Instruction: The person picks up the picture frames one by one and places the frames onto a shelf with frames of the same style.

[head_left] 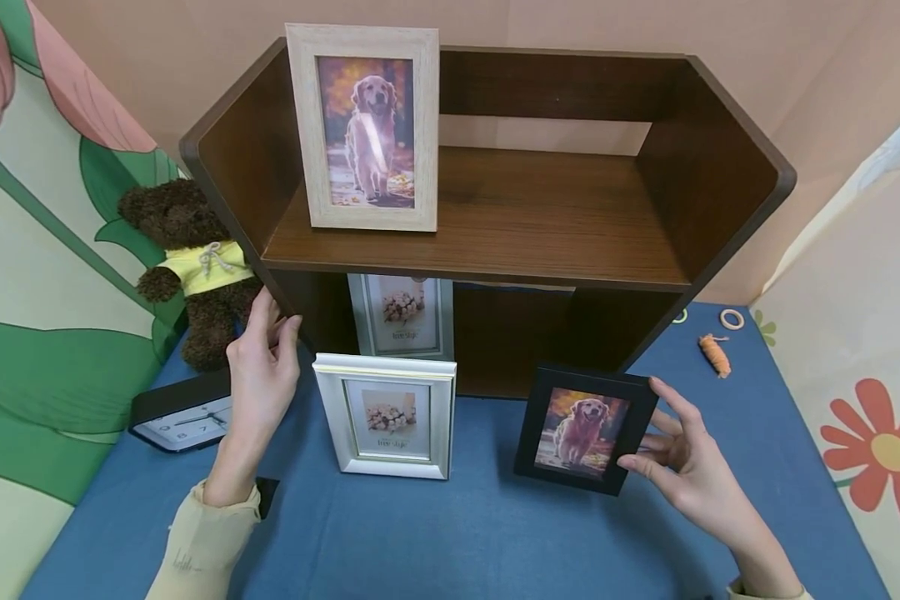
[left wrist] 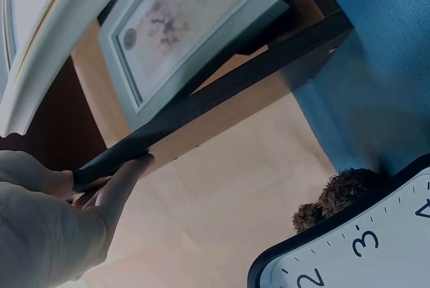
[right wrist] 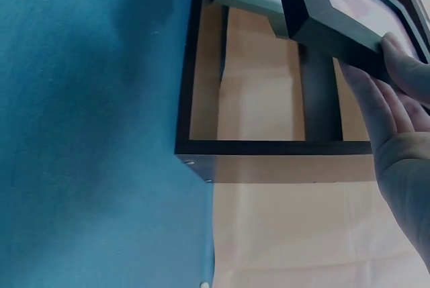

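Observation:
My left hand [head_left: 261,377] grips the front edge of the left side panel of a dark brown wooden shelf [head_left: 555,208]. In the left wrist view the thumb and fingers lie on either side of that panel [left wrist: 222,97]. A black picture frame [head_left: 581,429] with a dog photo is held by its right side in my right hand [head_left: 686,471], in front of the lower compartment. To its left stands a silver-white picture frame [head_left: 392,421]. Behind that, a grey-green picture frame [head_left: 403,317] is inside the lower compartment, partly hidden. A pale wood-look picture frame [head_left: 367,125] stands on the upper shelf.
A brown teddy bear [head_left: 202,267] in a yellow top sits left of the shelf. Before it lies a black-rimmed clock [head_left: 187,417], partly behind my left arm. On the blue tabletop [head_left: 435,542], an orange bundle [head_left: 714,356] and a ring [head_left: 732,319] lie at the right.

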A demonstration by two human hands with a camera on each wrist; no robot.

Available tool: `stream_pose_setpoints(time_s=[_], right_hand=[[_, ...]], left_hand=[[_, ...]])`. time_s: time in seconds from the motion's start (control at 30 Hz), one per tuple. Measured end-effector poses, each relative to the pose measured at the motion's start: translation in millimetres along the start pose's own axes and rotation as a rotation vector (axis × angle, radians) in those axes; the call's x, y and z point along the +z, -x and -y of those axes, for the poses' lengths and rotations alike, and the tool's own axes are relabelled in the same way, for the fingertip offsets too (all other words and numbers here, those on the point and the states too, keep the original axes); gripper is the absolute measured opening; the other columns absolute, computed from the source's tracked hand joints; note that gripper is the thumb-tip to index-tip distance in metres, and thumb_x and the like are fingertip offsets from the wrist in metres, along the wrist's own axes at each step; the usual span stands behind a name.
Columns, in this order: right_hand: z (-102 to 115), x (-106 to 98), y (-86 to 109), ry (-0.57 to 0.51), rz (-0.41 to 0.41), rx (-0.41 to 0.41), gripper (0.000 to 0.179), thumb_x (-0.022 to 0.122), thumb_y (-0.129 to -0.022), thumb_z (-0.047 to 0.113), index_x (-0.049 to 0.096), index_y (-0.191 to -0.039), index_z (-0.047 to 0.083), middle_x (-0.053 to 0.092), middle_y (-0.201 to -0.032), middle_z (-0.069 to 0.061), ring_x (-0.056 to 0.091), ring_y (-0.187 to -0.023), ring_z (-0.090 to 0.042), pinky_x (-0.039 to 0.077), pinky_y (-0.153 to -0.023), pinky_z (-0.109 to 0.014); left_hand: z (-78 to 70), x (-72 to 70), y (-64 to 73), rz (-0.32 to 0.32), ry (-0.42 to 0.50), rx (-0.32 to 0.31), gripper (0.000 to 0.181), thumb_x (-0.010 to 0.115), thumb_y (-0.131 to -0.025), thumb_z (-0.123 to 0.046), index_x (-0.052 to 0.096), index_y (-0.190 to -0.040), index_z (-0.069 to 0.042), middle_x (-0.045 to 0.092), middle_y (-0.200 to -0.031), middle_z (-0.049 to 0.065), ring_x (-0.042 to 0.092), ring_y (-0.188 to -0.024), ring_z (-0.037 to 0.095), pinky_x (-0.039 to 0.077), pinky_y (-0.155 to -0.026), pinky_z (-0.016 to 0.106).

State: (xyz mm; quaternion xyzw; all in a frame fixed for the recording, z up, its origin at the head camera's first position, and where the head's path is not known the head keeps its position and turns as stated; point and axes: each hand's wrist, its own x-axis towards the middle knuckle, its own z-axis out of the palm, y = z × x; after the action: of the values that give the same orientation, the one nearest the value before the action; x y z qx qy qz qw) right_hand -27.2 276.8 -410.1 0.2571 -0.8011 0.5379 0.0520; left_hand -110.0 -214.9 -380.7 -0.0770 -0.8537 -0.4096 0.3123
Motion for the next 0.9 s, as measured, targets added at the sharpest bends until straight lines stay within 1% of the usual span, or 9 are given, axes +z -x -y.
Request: stream_pose_setpoints(time_s=[0.13, 0.33, 0.53, 0.67, 0.8, 0.9], right_hand=[[4.7, -0.8, -2.2, 0.034, 0.000, -0.008, 0.126, 0.072, -0.068, -0.041, 0.013, -0.170, 0.004, 0.056, -0.149, 0.020, 0.072, -0.108, -0.002, 0.062, -0.076, -0.022], [8.8, -1.7, -5.7, 0.051, -0.005, -0.032, 0.126, 0.072, -0.067, -0.042, 0.014, -0.170, 0.003, 0.058, -0.149, 0.019, 0.073, -0.107, -0.003, 0.062, -0.076, -0.022], [11.9, -3.0, -7.7, 0.082, -0.015, -0.023, 0.127, 0.073, -0.067, -0.041, 0.014, -0.170, 0.005, 0.057, -0.148, 0.022, 0.072, -0.107, -0.001, 0.061, -0.076, -0.021], [12.1, -3.6, -9.0, 0.095, -0.024, -0.018, 0.126, 0.075, -0.068, -0.039, 0.015, -0.170, 0.005, 0.057, -0.147, 0.022, 0.072, -0.107, 0.000, 0.061, -0.075, -0.021], [12.1, -3.8, -10.8, 0.096, -0.026, -0.029, 0.125, 0.076, -0.069, -0.038, 0.016, -0.170, 0.006, 0.058, -0.147, 0.021, 0.072, -0.107, 0.000, 0.061, -0.075, -0.020], [12.3, -3.7, -11.8, 0.085, -0.025, -0.042, 0.126, 0.075, -0.068, -0.039, 0.015, -0.169, 0.005, 0.058, -0.147, 0.020, 0.072, -0.108, 0.000, 0.061, -0.074, -0.020]], left_hand=[[-0.7, 0.5, -0.5, 0.004, -0.001, -0.003, 0.057, 0.059, -0.106, 0.008, 0.046, -0.160, -0.004, 0.062, -0.148, 0.021, 0.069, -0.120, 0.044, 0.041, -0.091, 0.002], [-0.5, 0.4, -0.1, 0.005, -0.005, -0.006, 0.056, 0.058, -0.106, 0.008, 0.047, -0.160, -0.003, 0.062, -0.148, 0.021, 0.069, -0.120, 0.043, 0.040, -0.092, 0.002], [-1.2, 0.6, -0.9, 0.014, 0.001, -0.013, 0.057, 0.058, -0.106, 0.008, 0.046, -0.161, -0.004, 0.062, -0.147, 0.022, 0.069, -0.121, 0.044, 0.040, -0.092, 0.002], [-0.7, 0.3, -0.5, 0.014, 0.000, -0.013, 0.055, 0.058, -0.106, 0.008, 0.047, -0.160, -0.002, 0.062, -0.147, 0.023, 0.070, -0.118, 0.044, 0.041, -0.092, 0.002], [-1.2, -0.2, -0.4, 0.011, 0.001, -0.019, 0.055, 0.057, -0.107, 0.008, 0.047, -0.159, -0.002, 0.062, -0.147, 0.023, 0.072, -0.115, 0.045, 0.041, -0.089, 0.001], [-2.0, -0.6, -0.5, 0.018, 0.002, -0.033, 0.056, 0.057, -0.107, 0.007, 0.046, -0.161, -0.004, 0.062, -0.148, 0.022, 0.069, -0.120, 0.045, 0.040, -0.091, 0.001]])
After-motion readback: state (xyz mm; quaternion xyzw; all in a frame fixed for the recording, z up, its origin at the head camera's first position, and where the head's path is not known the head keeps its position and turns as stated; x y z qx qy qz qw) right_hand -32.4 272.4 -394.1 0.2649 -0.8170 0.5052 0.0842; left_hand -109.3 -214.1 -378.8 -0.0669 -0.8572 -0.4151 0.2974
